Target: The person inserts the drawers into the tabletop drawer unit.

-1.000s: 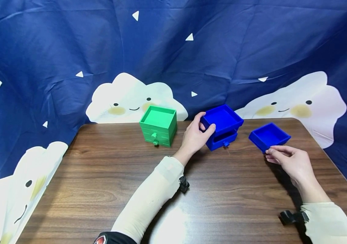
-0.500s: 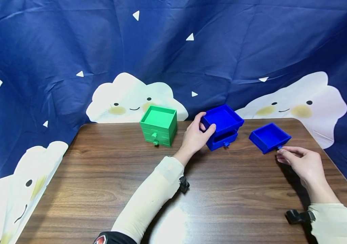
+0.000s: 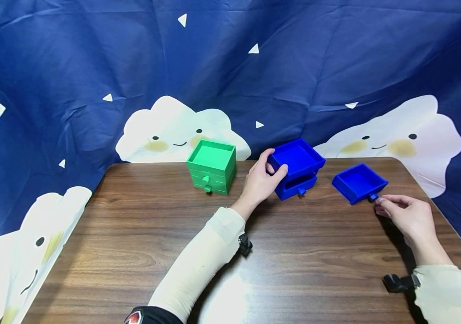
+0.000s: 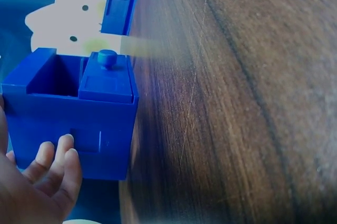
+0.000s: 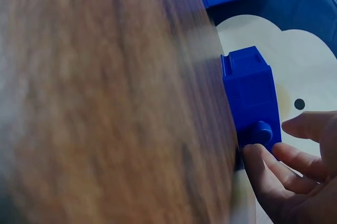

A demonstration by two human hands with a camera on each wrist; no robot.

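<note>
My left hand [image 3: 259,182] holds the left side of a small blue drawer cabinet [image 3: 295,157], thumb at the near top edge. In the left wrist view, several fingers [image 4: 71,171] lie against the cabinet's side wall. Its upper slot [image 4: 57,77] is vacant, and a drawer with a round knob [image 4: 107,59] fills the lower one. A loose blue drawer [image 3: 360,182] rests on the table to the right, its knob toward me. My right hand [image 3: 410,218] is beside that knob [image 5: 261,132], thumb and fingers spread apart around it.
A green drawer cabinet [image 3: 212,166] with two knobs stands left of the blue one, both drawers pushed in. The wooden table [image 3: 133,243] ends at a dark blue curtain [image 3: 222,67] with cloud prints.
My right hand has slid right along the loose drawer's front, from its near-left corner to just past the knob. The drawer stays in place. My left hand and the blue cabinet keep still.
</note>
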